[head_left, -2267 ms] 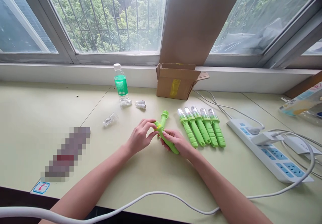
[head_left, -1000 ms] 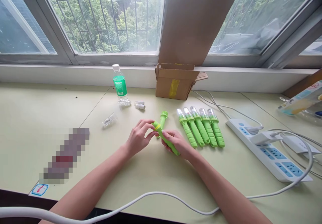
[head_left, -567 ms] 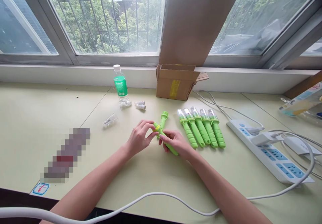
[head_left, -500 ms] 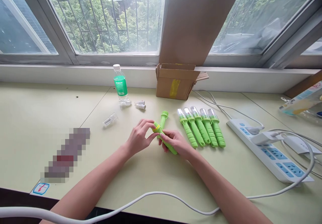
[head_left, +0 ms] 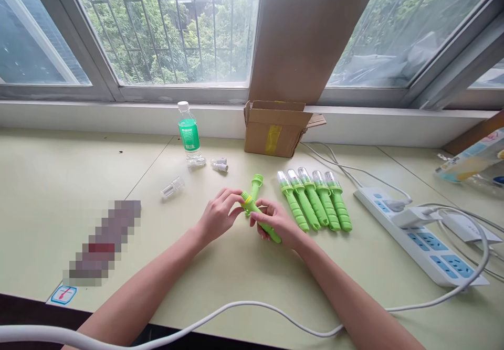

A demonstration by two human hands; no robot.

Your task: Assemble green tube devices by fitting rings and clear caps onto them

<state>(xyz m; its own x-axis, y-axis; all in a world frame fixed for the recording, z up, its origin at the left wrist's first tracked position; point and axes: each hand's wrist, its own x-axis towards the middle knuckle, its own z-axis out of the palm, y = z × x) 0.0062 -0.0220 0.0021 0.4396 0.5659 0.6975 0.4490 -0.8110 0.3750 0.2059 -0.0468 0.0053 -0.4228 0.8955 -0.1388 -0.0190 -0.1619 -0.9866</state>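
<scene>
A green flashlight handle [head_left: 269,229] with a threaded end and a yellow ring lies slantwise between my hands. My right hand [head_left: 275,219] is closed round its body. The fingers and thumb of my left hand [head_left: 220,213] pinch it near the yellow ring. Just behind, a second green handle [head_left: 256,183] lies on the table, its lower part partly hidden. Right of my hands, several green flashlights [head_left: 315,203] with clear caps lie side by side. To the left are clear plastic caps [head_left: 172,187] and small white pieces [head_left: 219,165].
A water bottle [head_left: 189,135] with a green label and an open cardboard box [head_left: 273,129] stand at the back. On the right lies a power strip [head_left: 421,242] with plugs and cables. A white cable [head_left: 252,303] crosses in front of my forearms. A blurred-out object [head_left: 106,242] lies left.
The held handle and both hands have shifted very slightly right and down. My grip looks much the same, and the other things stay in place.
</scene>
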